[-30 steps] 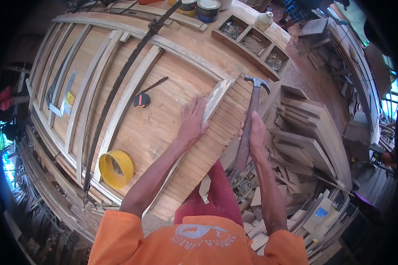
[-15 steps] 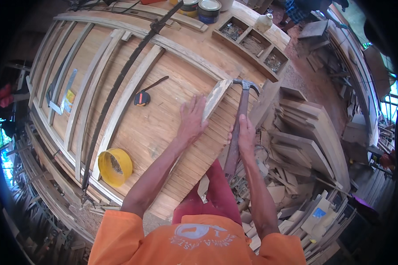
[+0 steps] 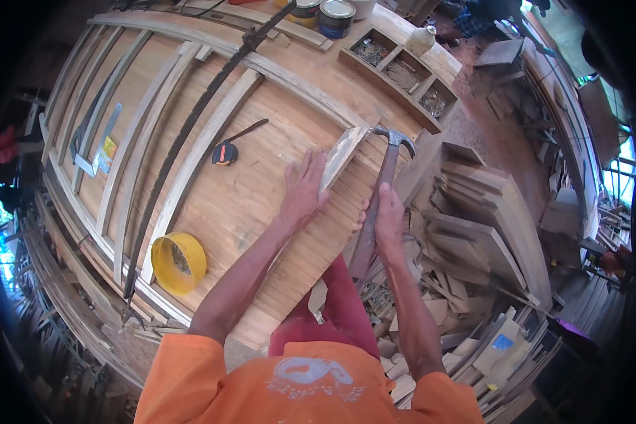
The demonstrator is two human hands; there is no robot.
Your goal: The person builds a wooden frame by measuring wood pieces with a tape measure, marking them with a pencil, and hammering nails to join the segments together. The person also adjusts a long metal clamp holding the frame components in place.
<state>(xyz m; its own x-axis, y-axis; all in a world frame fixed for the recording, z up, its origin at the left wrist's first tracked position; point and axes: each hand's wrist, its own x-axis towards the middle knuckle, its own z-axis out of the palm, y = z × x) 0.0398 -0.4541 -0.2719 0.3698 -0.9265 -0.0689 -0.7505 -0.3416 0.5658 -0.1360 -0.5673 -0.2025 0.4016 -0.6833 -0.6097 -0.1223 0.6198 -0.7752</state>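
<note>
Right hand [image 3: 389, 219] grasping claw hammer [image 3: 386, 169], head sitting at far end of pale batten [image 3: 343, 154] lining surface's [image 3: 279, 131] near right edge; left hand [image 3: 304, 187] lying flat, unclenched, seemingly bracing batten. Apparently aligning blow; next move calling for steady batten.

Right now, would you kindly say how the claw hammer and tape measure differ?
The claw hammer is in the right hand; the tape measure lies unheld on the wooden panel. The hammer is long and slender; the tape measure is compact and boxy. Both are hand tools.
</note>
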